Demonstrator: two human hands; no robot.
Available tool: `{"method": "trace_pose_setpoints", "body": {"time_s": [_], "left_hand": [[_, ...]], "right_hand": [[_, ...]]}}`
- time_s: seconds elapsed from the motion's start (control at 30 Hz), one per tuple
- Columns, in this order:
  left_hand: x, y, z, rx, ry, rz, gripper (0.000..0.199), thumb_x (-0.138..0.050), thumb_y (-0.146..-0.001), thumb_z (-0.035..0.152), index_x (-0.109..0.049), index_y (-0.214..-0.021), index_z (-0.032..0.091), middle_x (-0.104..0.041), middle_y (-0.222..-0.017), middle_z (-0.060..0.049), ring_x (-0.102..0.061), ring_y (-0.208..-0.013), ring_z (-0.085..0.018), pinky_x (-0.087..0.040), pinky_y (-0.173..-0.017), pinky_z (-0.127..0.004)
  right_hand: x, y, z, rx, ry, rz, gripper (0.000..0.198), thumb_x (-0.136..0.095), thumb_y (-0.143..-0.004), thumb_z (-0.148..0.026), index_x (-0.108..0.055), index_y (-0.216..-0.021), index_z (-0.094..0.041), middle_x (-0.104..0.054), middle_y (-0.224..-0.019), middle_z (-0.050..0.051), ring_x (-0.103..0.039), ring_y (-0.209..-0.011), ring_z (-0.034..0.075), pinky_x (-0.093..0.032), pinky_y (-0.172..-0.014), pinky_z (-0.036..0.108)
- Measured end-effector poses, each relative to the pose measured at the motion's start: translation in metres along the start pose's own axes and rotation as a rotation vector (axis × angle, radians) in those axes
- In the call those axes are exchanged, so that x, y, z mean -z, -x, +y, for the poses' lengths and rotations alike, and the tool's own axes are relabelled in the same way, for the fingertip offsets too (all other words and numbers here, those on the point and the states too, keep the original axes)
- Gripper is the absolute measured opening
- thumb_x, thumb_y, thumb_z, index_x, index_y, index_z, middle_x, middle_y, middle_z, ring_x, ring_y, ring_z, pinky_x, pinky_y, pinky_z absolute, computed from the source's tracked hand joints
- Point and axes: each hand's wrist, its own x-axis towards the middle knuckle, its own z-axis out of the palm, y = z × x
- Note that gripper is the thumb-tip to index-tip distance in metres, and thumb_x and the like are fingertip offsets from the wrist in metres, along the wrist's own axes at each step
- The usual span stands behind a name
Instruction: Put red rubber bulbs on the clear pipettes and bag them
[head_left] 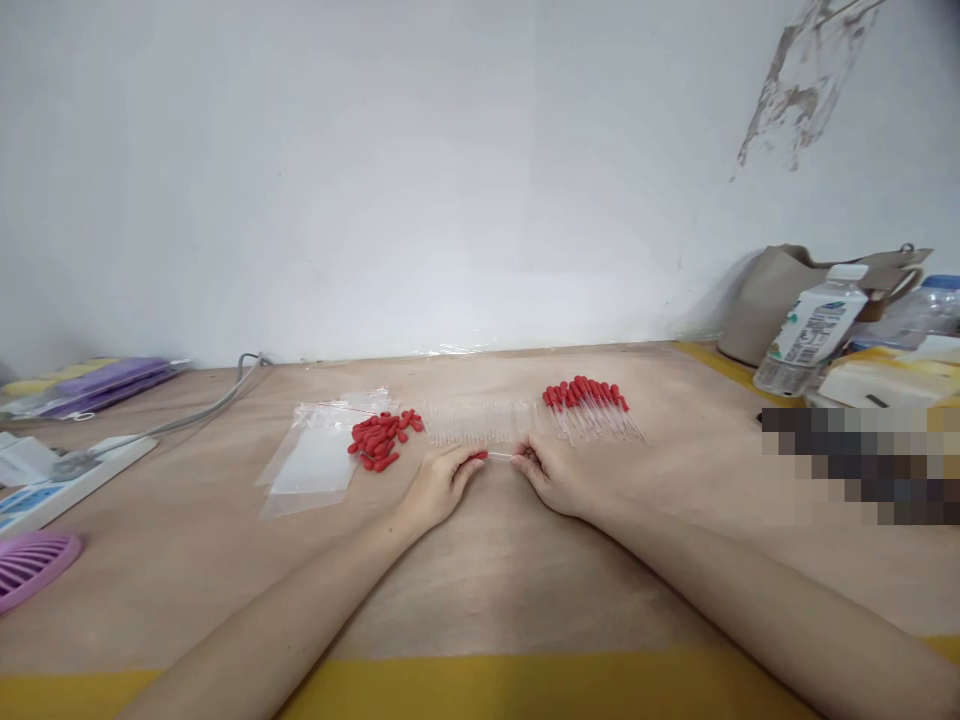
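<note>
My left hand point(448, 483) is closed on a red rubber bulb point(480, 455) near the middle of the table. A thin clear glass dropper tube point(501, 456) runs between the hands, its left end at the bulb. Its right end is pinched in the fingers of my right hand point(551, 474). Just beyond the hands lies a row of clear tubes point(480, 422). Loose red bulbs point(379, 435) are heaped to the left, partly by clear plastic bags point(315, 460). Droppers with red bulbs fitted point(589, 400) lie in a group to the right.
At left are a power strip point(82, 478) with a grey cable point(225, 395), a pink fan-like object point(34, 565) and purple packets point(112, 382). At right stand a plastic bottle point(814, 330) and a beige bag point(765, 300). A white wall point(375, 180) closes the back.
</note>
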Motion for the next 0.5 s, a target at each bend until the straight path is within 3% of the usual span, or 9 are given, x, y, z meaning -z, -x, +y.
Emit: {"method": "trace_pose_setpoints", "body": {"time_s": [0.2, 0.5], "left_hand": [[0.0006, 0.0002, 0.0042, 0.071, 0.082, -0.002, 0.018, -0.045, -0.086, 0.027, -0.061, -0.09, 0.018, -0.066, -0.083, -0.002, -0.06, -0.074, -0.015, -0.047, -0.069, -0.025], [0.0003, 0.0052, 0.0045, 0.164, 0.218, -0.142, 0.022, -0.046, -0.084, 0.029, -0.063, -0.09, 0.017, -0.063, -0.067, 0.0, -0.058, -0.059, -0.011, -0.047, -0.058, -0.022]], "right_hand": [[0.0016, -0.0014, -0.0024, 0.045, -0.01, -0.064, 0.013, -0.042, -0.084, -0.024, -0.052, -0.079, -0.018, -0.059, -0.076, 0.001, -0.053, -0.07, 0.013, -0.04, -0.063, 0.025], [0.0087, -0.0047, 0.0029, 0.056, -0.086, -0.199, 0.016, -0.045, -0.083, -0.023, -0.059, -0.077, -0.018, -0.06, -0.072, 0.0, -0.053, -0.067, 0.012, -0.041, -0.061, 0.023]]}}
